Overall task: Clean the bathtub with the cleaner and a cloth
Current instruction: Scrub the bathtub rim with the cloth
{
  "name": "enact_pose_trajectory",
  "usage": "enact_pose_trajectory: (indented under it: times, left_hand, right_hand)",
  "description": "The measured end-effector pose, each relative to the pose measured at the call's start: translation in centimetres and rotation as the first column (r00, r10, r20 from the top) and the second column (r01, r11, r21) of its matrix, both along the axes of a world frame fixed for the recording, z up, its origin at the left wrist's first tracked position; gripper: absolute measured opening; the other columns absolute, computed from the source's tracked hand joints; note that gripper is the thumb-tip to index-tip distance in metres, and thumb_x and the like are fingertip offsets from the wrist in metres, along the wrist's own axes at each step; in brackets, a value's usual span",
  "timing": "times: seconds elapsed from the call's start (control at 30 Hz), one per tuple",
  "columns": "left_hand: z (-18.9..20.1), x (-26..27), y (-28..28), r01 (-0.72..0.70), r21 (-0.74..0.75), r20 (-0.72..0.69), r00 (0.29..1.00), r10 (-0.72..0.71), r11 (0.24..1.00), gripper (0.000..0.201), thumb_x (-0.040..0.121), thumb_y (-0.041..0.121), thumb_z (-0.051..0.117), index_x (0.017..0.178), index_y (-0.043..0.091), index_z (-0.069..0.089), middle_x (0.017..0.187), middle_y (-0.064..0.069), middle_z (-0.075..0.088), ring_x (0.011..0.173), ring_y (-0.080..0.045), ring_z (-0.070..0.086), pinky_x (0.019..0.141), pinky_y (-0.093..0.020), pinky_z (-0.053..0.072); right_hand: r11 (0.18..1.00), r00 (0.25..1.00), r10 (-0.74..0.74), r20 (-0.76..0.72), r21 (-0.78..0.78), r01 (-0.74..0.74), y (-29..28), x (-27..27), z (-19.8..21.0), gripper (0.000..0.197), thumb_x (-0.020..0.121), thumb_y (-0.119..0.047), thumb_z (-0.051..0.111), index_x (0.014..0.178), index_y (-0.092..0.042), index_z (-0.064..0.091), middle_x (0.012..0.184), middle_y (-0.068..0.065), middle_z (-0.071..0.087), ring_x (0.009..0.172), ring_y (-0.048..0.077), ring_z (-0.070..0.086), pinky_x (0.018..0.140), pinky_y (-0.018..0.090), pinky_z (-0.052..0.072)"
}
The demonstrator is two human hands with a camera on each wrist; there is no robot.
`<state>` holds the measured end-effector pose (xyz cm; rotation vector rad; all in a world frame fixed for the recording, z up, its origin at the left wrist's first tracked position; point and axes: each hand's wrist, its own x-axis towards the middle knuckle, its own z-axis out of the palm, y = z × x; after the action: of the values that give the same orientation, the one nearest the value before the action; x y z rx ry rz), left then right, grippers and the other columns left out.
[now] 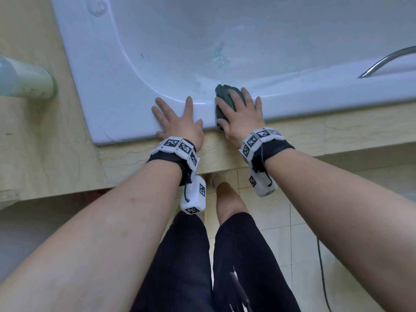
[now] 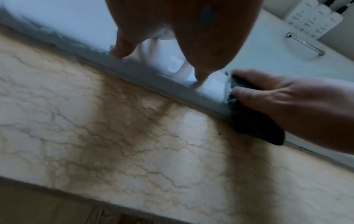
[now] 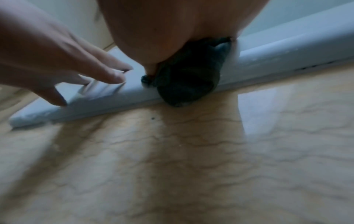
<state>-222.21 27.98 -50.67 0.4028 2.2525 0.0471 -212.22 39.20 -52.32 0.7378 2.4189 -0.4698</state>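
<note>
I'm wiping the bathtub [image 1: 126,113] rim: right hand [image 1: 240,113] presses the cloth [image 1: 225,97] flat, left hand [image 1: 180,120] spread; next, slide along.

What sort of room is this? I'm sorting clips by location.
Most likely a home bathroom: a white bathtub set in a marble-look surround, a chrome grab handle on its rim, and tiled floor below.
</note>
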Motion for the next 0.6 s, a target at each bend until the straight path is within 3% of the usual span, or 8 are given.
enact_pose_trajectory:
  times: [0.17, 0.27, 0.43, 0.6]
  left_hand:
    - [-0.2, 0.0, 0.0, -0.017, 0.003, -0.004, 1.000, 0.017, 1.000, 0.059, 0.099, 0.043, 0.041, 0.151, 0.041, 0.014, 0.154, -0.017, -0.030, 0.143, -0.035, -0.024, 0.108, -0.068, 0.016]
    - [-0.2, 0.3, 0.9, -0.070, 0.003, -0.024, 0.997, 0.071, 0.998, 0.058, 0.097, 0.048, 0.041, 0.150, 0.040, 0.019, 0.155, -0.017, -0.027, 0.144, -0.036, -0.022, 0.110, -0.066, 0.017]
    - [0.1, 2.2, 3.4, -0.104, -0.051, -0.055, 0.993, 0.101, 0.993, 0.059, 0.096, 0.051, 0.040, 0.150, 0.039, 0.019, 0.156, -0.017, -0.026, 0.144, -0.040, -0.019, 0.112, -0.061, 0.017]
    - [0.0, 8.0, 8.7, -0.081, -0.048, -0.064, 0.995, 0.078, 0.996, 0.062, 0.097, 0.051, 0.040, 0.151, 0.040, 0.013, 0.157, -0.015, -0.023, 0.143, -0.041, -0.021, 0.112, -0.060, 0.019]
  right_hand:
    - [0.980, 0.985, -0.169, 0.024, 0.110, 0.166, 5.2, 4.7, 0.3, 0.053, 0.096, -0.046, 0.032, 0.147, -0.036, 0.020, 0.158, 0.001, 0.009, 0.145, 0.031, 0.002, 0.115, 0.057, 0.005]
    - [0.973, 0.981, -0.194, 0.005, 0.132, 0.191, 5.6, 5.4, 0.0, 0.052, 0.097, -0.043, 0.032, 0.146, -0.034, 0.022, 0.157, 0.003, 0.011, 0.144, 0.033, 0.002, 0.114, 0.057, 0.005]
    - [0.995, 0.995, -0.077, -0.057, 0.059, 0.081, 4.8, 4.8, -0.7, 0.053, 0.096, -0.045, 0.032, 0.147, -0.036, 0.020, 0.158, 0.001, 0.008, 0.144, 0.032, -0.001, 0.114, 0.057, 0.000]
    - [0.995, 0.990, -0.077, -0.115, 0.047, 0.083, 10.4, 9.8, -0.8, 0.053, 0.095, -0.045, 0.035, 0.146, -0.036, 0.022, 0.157, -0.001, 0.010, 0.145, 0.030, 0.001, 0.114, 0.057, 0.003]
